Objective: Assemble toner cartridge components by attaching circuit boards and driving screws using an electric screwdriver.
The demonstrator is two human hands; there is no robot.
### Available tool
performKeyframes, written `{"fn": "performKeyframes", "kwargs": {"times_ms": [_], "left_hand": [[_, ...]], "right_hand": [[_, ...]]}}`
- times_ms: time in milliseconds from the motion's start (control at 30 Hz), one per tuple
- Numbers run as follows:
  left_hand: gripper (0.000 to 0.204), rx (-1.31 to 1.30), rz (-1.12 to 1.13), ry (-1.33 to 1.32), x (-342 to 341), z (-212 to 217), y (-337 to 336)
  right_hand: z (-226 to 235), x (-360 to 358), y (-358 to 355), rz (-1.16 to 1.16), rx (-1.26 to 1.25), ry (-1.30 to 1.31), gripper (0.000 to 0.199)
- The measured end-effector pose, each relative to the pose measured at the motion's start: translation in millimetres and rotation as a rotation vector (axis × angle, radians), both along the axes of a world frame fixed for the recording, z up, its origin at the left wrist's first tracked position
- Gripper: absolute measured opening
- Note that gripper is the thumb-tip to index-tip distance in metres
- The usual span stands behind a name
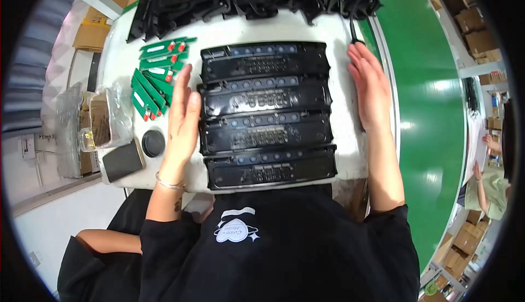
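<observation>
housings (266,108): glossy plastic | bracelet (169,184): shiny metal | shirt (309,247): matt cloth

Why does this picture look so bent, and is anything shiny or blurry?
Head view: the fisheye lens bows the green floor's edges and leaves the corners black; head view: white glare spots the floor, and glints show on the black panels; head view: the left hand and right hand look fairly sharp.

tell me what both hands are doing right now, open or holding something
left hand: open, seemingly empty, beside the black housings
right hand: open, fingertips at the black cord's end; contact can't be told
</observation>
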State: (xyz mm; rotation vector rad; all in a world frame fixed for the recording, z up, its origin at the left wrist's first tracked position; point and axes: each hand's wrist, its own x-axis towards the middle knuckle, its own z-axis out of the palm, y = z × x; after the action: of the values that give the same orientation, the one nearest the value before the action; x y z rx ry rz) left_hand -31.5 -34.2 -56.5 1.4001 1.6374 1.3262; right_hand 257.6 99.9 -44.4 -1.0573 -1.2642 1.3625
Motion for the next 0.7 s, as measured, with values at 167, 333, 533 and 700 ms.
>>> {"fn": "performKeyframes", "kwargs": {"times_ms": [167, 333, 533, 700], "left_hand": [[0.056, -0.012, 0.053, 0.114, -3.1, -12.0, 13.7], [0.058, -0.031, -0.025, 0.059, 2.3, -5.4, 17.2], [0.040, 0.134, 0.130, 0.082, -10.1, 16.3, -10.3], [0.020, 0.152, 0.396, -0.105, -34.4, 3.9, -49.4]], "right_hand": [[-24.6, -31.5, 28.9, 0.043, 0.030, -0.241, 0.045], [-24.6, -37.5, 26.8, 0.073, 0.152, -0.412, 0.041], [41.2, -117.9, 5.3, 0.397, 0.401, -0.433, 0.030], [37.1, -221.6, -18.2, 0.794, 0.596, -0.530, 0.023]]}}
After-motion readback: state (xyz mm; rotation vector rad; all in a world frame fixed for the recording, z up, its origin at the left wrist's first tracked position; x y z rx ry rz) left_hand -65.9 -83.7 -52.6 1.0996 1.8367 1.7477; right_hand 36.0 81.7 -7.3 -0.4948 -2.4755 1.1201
